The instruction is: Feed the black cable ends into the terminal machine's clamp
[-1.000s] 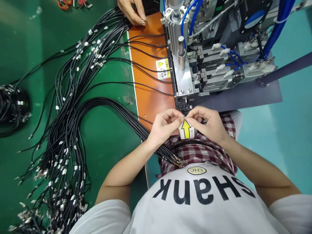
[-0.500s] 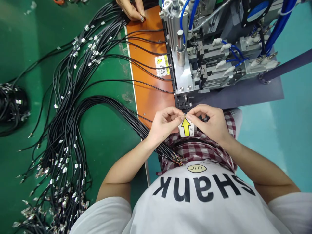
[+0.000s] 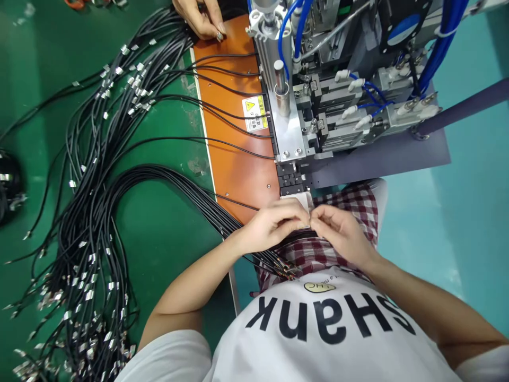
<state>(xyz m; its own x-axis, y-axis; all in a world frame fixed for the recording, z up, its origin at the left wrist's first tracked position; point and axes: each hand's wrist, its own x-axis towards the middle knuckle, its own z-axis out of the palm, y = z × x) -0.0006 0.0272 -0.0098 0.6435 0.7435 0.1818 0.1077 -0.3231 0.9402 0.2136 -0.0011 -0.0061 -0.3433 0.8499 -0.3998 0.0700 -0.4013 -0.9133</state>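
Black thin cable (image 3: pixel 238 203) ends clamped between the fingers of left hand (image 3: pixel 276 225) and right hand (image 3: pixel 342 233).

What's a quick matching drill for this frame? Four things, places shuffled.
Things
1. flat orange-brown rectangular board
2. thin black cables with silver metal clips
3. the person's left hand and right hand
4. another person's hand

Places
A. top edge of view, at the board's far end
B. spread over the green mat
C. between the mat and the grey metal machine
D. fingertips pinched together in front of the machine's near end

Pairs: 1-C, 2-B, 3-D, 4-A
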